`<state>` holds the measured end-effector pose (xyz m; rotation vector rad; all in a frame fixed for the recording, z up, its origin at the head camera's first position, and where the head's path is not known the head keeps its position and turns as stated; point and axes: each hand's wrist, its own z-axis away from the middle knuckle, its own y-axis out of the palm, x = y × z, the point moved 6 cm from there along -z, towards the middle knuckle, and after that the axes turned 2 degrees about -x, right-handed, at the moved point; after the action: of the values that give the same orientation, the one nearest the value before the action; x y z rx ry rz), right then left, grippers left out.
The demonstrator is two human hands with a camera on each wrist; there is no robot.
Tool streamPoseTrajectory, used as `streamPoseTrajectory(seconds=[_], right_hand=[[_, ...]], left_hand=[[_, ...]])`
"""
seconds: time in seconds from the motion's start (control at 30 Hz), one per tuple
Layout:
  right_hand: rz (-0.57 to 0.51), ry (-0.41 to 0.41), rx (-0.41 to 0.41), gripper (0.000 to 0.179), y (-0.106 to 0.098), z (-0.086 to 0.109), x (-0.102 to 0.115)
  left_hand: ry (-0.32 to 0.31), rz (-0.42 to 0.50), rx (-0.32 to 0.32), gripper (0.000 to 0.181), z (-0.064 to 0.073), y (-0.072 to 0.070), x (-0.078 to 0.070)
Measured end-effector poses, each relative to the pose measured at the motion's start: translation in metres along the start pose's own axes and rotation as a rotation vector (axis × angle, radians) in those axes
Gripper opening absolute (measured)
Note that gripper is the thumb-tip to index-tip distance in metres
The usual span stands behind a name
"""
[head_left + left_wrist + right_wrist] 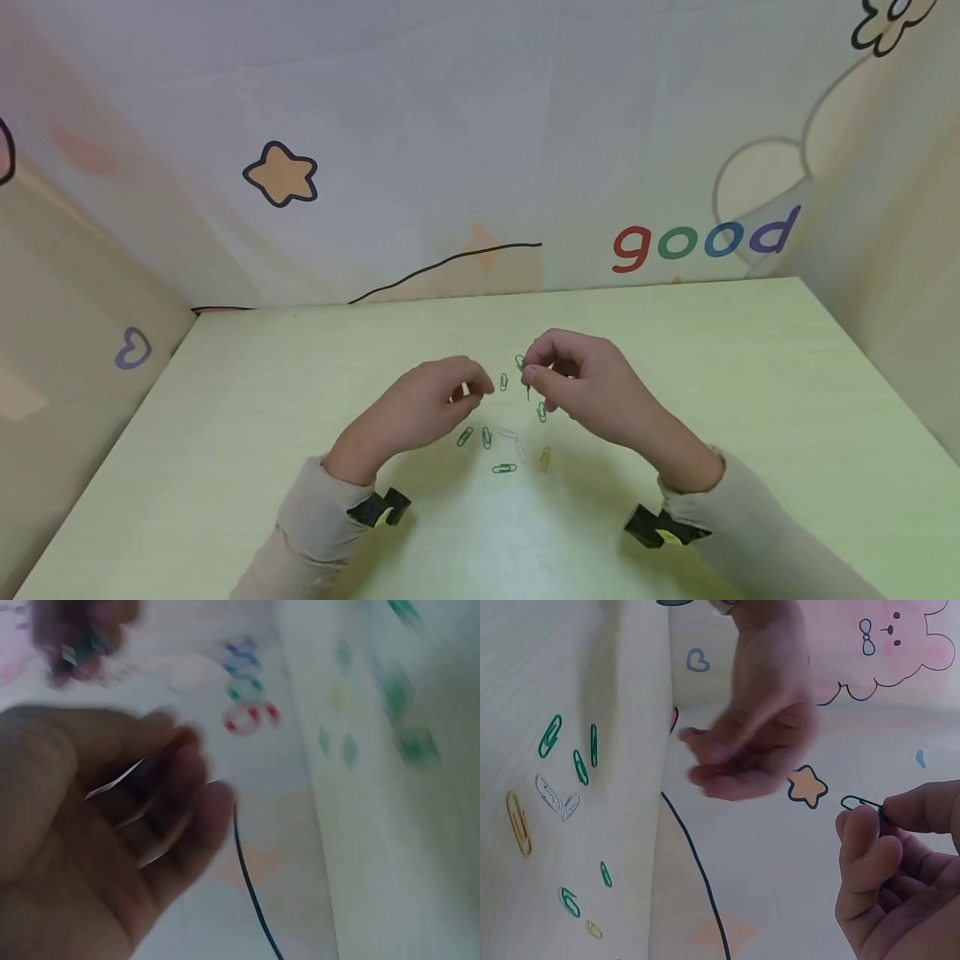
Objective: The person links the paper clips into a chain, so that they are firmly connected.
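My right hand (592,385) pinches a green paper clip (861,801) between thumb and forefinger, raised over the table. A thin dark piece (528,392) hangs below those fingertips; whether it belongs to the same clip I cannot tell. My left hand (422,403) hovers to the left with fingers loosely bent, and nothing shows in its grasp; the left wrist view is blurred. Under and between the hands lie several loose green paper clips, one of them (504,468) nearest me. Two whitish paper clips (520,450) lie close together beside a yellow paper clip (545,458).
The pale table (300,367) meets a printed cloth backdrop (435,150) at its far edge, with cloth at both sides. A small yellow clip (594,929) also lies on the table in the right wrist view. Black devices are strapped at both sleeves.
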<state>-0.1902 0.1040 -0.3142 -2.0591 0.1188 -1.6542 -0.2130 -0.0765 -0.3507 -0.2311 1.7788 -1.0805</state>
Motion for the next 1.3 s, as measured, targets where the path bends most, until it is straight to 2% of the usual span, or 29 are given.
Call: streamPoseTrajectory(seconds=[0.1,0.2,0.33,0.6,0.77,0.93,1.07,1.3], right_hand=[[-0.007,0.021,0.000,0.004,-0.004,0.000,-0.002],[0.000,0.027,0.001,0.004,-0.006,0.000,-0.003],[0.009,0.024,0.005,0.005,-0.007,-0.002,-0.003],[0.018,0.022,0.015,0.003,-0.008,-0.004,-0.002],[0.029,0.045,0.025,0.003,-0.006,-0.002,-0.005],[0.046,0.059,0.012,0.003,-0.005,0.000,-0.008],[0.011,0.054,-0.006,0.004,-0.004,-0.001,-0.009],[-0.078,0.049,0.005,0.004,-0.005,-0.003,-0.008]], left_hand=[[-0.115,-0.145,0.171,0.019,0.000,0.015,0.027],[-0.187,-0.165,0.251,0.023,0.001,0.026,0.045],[-0.213,-0.157,0.276,0.026,0.003,0.033,0.055],[-0.233,-0.146,0.294,0.023,0.004,0.034,0.059],[-0.219,-0.120,0.281,0.022,0.001,0.035,0.061],[-0.182,-0.057,0.246,0.020,-0.001,0.035,0.063],[-0.113,-0.024,0.166,0.019,-0.003,0.027,0.057],[0.030,0.094,0.013,0.026,-0.003,0.003,0.028]])
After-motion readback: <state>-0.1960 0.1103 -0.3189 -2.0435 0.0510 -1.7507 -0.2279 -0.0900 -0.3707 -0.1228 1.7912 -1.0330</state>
